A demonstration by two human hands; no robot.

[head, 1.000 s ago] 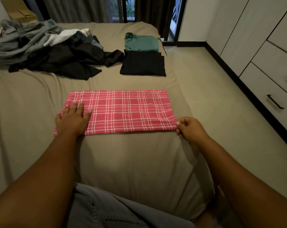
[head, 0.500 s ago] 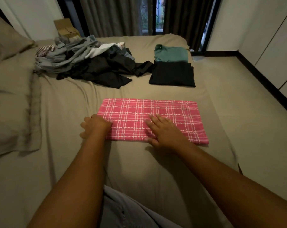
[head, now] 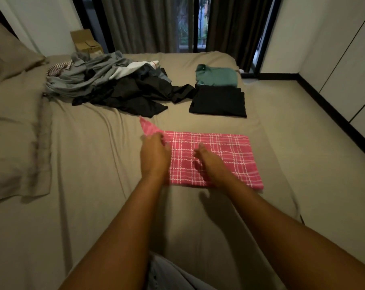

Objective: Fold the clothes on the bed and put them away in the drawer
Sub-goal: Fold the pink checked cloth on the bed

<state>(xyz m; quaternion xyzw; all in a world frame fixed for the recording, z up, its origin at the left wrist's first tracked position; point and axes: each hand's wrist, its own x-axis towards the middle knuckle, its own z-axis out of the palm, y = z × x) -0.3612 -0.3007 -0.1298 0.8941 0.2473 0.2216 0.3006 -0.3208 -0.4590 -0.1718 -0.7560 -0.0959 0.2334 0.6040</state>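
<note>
— Pink cloth point(head: 219, 155) could end up crooked, no?
— Yes: if my left hand point(head: 155, 158) swings its end over askew, the edges won't meet, and the layers under my right hand point(head: 208, 164) may slip.
— And the hands?
— Left is curled round the cloth's left end, one corner lifted. Right rests on its middle; fingers too blurred to call. Cloth lies on the bed point(head: 93, 164), near side, folded pile point(head: 218, 101) beyond.

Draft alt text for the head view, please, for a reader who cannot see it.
A person's left hand grips the left end of a pink plaid cloth on a bed, raising its corner, while the right hand rests on the cloth's middle. Behind lie a heap of unfolded clothes, a folded green shirt and a folded black garment.
</note>
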